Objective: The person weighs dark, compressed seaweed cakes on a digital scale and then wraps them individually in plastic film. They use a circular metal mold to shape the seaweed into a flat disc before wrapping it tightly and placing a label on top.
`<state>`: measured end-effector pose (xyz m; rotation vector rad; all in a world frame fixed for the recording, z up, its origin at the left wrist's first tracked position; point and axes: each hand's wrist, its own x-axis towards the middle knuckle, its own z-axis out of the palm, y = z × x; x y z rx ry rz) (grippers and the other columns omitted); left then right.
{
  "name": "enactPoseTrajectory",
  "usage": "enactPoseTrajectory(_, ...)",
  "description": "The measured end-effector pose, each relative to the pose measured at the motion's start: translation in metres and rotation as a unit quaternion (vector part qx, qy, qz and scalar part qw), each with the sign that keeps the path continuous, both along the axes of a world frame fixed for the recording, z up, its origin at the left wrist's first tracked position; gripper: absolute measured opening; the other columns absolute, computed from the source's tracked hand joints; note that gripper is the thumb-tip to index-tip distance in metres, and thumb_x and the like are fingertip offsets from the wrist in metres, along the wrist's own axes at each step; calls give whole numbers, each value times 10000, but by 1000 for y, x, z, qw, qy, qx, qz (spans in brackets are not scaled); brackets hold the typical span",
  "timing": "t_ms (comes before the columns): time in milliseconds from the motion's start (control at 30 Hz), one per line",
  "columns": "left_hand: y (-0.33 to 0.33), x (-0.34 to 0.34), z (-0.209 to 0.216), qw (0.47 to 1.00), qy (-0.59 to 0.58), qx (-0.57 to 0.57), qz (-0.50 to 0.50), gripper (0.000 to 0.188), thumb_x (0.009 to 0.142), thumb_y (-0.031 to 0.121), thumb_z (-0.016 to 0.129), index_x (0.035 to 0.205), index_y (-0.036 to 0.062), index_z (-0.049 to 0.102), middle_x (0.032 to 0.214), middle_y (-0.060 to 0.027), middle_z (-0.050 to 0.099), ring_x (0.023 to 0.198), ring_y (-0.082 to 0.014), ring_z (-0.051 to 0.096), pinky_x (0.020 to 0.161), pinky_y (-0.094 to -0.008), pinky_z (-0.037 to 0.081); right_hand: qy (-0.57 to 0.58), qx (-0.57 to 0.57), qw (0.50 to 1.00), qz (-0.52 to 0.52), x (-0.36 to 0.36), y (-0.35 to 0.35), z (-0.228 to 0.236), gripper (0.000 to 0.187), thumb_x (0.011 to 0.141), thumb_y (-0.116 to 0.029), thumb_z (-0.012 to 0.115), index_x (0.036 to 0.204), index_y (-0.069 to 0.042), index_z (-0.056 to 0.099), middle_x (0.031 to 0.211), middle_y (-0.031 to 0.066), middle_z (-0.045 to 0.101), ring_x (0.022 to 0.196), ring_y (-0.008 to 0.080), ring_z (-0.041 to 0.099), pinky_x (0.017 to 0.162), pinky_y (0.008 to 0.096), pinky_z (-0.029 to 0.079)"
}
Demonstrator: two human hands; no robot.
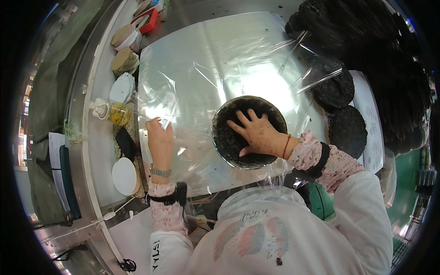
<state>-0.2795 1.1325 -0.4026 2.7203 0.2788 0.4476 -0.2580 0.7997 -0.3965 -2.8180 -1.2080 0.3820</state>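
My right hand (262, 136) lies with its fingers spread inside a round, dark-rimmed mould (217, 114), flat on the black material (229, 146) in it. It grips nothing. To the left, my left hand (160, 140) is closed, its fingertips pinching a crinkled part of the clear plastic film (192, 101). That film covers the worktop, and the mould sits on it. What lies beneath the right palm is hidden.
Black round cakes (347, 131) and a large dark fibrous heap (389, 68) stand at the right. Along the left edge are a pump bottle of yellow liquid (119, 113), a black phone-like slab (126, 143), white discs (125, 176), stacked round pieces (124, 62) and a red box (149, 22).
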Motion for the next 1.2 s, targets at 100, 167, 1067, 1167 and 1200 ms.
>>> enactPoseTrajectory(100,-39,23,61,978,-135,103,-118,439,962,4,531,1399,-33,518,1477,-249,487,1315,-414,519,1103,-463,448,-11,-2,1000,-7,7,-1,-3,1056,724,-675,796,1578,-182,419,1576,187,374,1385,416,401,953,646,493)
enactPoseTrajectory(167,-106,41,110,956,-155,26,-247,516,948,36,569,1451,-37,479,1496,-242,491,1372,-425,485,1132,-456,432,-1,5,1000,-22,2,-8,-6,1061,726,-674,796,1580,-175,413,1572,189,381,1384,418,404,958,642,493)
enactPoseTrajectory(1067,-134,55,59,905,-46,-149,-395,476,978,193,668,1379,-42,564,1266,-268,661,1268,-416,604,1170,-490,392,265,422,837,-225,46,-48,83,517,958,-341,729,1374,-49,633,1301,173,678,1204,261,661,1045,352,512)
enactPoseTrajectory(1167,-124,68,22,850,241,-425,-195,522,1004,227,640,1415,-66,509,1358,-271,607,1360,-447,512,1211,-519,316,377,543,663,-352,90,-73,-22,427,1069,-316,602,1324,21,665,1167,121,728,1085,166,674,1000,342,536)
enactPoseTrajectory(1200,-130,64,23,911,170,-299,-227,519,1008,235,636,1412,-67,512,1368,-261,604,1354,-450,515,1210,-525,313,383,525,661,-376,88,-76,-48,428,1071,-322,601,1314,23,670,1153,126,726,1065,162,671,991,336,534)
